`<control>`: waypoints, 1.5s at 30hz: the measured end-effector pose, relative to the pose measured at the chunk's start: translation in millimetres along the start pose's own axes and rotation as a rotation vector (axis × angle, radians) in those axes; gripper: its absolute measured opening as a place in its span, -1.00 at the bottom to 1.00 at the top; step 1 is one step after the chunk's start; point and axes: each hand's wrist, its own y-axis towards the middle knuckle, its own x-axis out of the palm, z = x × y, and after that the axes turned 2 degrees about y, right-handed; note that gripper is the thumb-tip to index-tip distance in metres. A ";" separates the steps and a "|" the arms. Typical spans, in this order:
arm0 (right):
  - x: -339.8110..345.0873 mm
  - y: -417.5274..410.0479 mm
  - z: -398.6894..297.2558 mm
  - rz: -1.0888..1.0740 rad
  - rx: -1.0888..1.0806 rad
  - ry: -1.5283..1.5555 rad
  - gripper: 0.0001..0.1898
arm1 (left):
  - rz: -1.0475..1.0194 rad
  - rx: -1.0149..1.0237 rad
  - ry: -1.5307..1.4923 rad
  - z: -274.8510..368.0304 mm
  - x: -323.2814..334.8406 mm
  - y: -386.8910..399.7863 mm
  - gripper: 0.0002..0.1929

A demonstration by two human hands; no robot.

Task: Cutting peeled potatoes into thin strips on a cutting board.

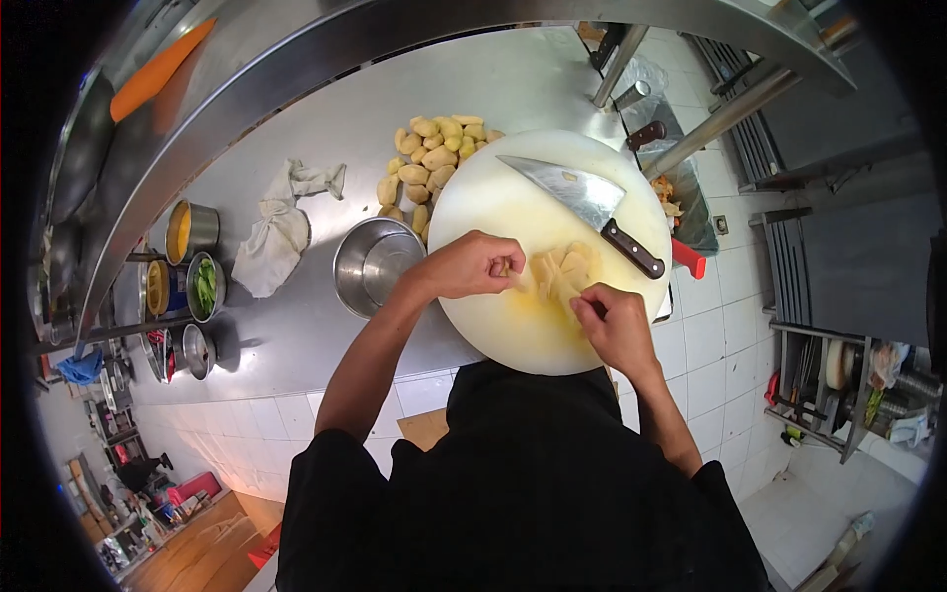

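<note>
On a round white cutting board (473, 318) lies a small pile of thin pale-yellow slices (566, 263), apparently ginger. My left hand (481, 266) is curled left of the pile, with a small pale piece showing between its fingers. At the pile's lower right, my right hand (614, 322) pinches a slice between thumb and fingers. A cleaver (573, 189) with a dark riveted wooden handle rests flat on the upper right of the board, touched by neither hand. Behind the board sits a heap of peeled ginger-like chunks (436, 152). An open steel pot (377, 259) stands beside my left forearm.
A crumpled white cloth (274, 237) lies on the steel table (325, 348). Steel containers, one with green vegetables (205, 283), stand at left. A steel shelf edge (333, 52) crosses overhead. A red handle (688, 259) protrudes beside the board; a lined waste bin (692, 203) stands at right.
</note>
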 end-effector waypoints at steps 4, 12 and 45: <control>26.4 4.3 -1.0 0.070 -0.089 -0.021 -0.82 | -0.028 0.104 -0.084 -2.6 8.1 1.3 -0.85; 38.5 20.3 4.5 0.232 -0.208 -0.261 -0.80 | 0.317 0.128 -0.079 -6.9 34.7 1.0 -0.74; 26.0 6.4 26.4 0.193 0.003 -0.168 -0.76 | 0.579 0.002 0.367 27.7 85.7 1.4 -0.19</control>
